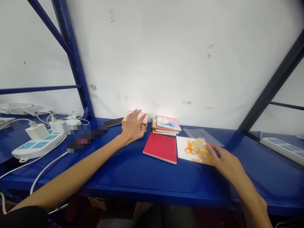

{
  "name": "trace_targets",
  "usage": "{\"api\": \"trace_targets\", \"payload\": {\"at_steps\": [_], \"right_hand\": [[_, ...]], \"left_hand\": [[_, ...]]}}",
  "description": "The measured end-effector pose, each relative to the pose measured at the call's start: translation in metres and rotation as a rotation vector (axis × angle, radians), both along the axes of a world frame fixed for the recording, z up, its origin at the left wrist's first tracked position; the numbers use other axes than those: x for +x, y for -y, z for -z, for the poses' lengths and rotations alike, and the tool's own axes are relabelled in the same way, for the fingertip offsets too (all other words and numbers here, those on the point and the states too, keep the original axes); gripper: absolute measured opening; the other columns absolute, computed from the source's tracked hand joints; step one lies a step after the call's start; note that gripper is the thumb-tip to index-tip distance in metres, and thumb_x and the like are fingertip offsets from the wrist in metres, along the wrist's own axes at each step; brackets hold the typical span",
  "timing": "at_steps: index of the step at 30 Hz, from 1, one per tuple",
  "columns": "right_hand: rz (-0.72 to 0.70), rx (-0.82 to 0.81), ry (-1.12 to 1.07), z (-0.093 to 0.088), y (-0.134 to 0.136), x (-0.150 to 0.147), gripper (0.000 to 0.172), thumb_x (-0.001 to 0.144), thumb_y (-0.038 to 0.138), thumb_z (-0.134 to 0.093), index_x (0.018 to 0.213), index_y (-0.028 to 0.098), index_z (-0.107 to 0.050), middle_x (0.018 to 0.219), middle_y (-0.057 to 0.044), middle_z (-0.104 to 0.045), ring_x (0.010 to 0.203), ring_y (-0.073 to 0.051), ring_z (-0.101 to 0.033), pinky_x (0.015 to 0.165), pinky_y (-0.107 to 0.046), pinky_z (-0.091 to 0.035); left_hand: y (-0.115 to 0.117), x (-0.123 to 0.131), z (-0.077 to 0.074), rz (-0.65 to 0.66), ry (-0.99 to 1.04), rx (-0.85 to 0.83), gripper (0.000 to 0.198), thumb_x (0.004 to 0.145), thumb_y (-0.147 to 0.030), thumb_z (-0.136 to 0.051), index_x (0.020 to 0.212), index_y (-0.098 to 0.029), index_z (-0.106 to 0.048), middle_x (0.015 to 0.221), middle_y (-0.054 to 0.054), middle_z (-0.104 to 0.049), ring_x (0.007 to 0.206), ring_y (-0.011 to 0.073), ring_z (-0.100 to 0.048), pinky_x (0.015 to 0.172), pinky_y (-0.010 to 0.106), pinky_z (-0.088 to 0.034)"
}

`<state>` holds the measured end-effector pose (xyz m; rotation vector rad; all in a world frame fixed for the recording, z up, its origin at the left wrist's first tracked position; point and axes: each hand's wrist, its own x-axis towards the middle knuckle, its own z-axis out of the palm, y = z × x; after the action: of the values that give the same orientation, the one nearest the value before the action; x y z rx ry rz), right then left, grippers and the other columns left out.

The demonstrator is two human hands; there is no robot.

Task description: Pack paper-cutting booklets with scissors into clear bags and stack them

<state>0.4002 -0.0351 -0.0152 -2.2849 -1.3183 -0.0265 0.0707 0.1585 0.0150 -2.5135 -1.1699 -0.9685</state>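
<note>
My left hand [133, 127] rests with spread fingers on a stack of books with a pink top cover [140, 116], and it does not appear to lift them. My right hand [224, 161] is at the right edge of a white card [181, 147], its thumb on top and its fingers hidden. The card carries orange plastic scissors [190, 148] and an orange stencil [201, 152]. Between the hands lie a red notebook [160, 148] and a second stack of booklets [165, 125].
The blue metal shelf [152, 177] stands against a white wall. A clear plastic sleeve [204, 136] and a black phone [113, 122] lie on it. At left are a white power strip [38, 145] with chargers and cables, and a pixelated object [85, 138]. Another power strip [282, 148] sits at right.
</note>
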Motion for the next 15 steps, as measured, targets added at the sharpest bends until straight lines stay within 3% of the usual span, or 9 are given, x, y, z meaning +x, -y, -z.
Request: {"api": "trace_targets", "payload": {"at_steps": [2,7,15], "right_hand": [[-0.014,-0.018,-0.018,0.000,0.000,-0.002,0.066,0.095,0.058,-0.031,0.129,0.016,-0.069,0.125,-0.016,-0.072,0.117,-0.038,-0.066,0.098,-0.046,-0.049],[-0.041,0.004,-0.008,0.002,-0.001,-0.007,0.062,0.096,0.056,-0.033,0.127,0.017,-0.070,0.124,-0.016,-0.073,0.115,-0.037,-0.067,0.095,-0.044,-0.050],[-0.056,0.132,0.013,0.000,-0.001,-0.012,0.054,0.094,0.057,-0.040,0.116,0.022,-0.075,0.113,-0.012,-0.078,0.102,-0.036,-0.072,0.083,-0.041,-0.053]], "left_hand": [[-0.012,-0.006,0.005,-0.087,-0.159,0.088,0.065,0.083,-0.017,-0.052,0.147,-0.011,-0.047,0.158,0.021,-0.037,0.150,0.0378,-0.024,0.117,0.053,-0.024],[-0.027,-0.012,0.015,-0.139,-0.295,0.045,0.051,0.084,-0.013,-0.050,0.135,-0.013,-0.057,0.131,0.019,-0.063,0.125,0.0340,-0.054,0.104,0.047,-0.038],[-0.026,-0.008,0.017,-0.185,-0.322,0.138,0.043,0.085,-0.001,-0.044,0.120,-0.016,-0.064,0.108,0.017,-0.066,0.106,0.0323,-0.057,0.089,0.045,-0.041]]}}
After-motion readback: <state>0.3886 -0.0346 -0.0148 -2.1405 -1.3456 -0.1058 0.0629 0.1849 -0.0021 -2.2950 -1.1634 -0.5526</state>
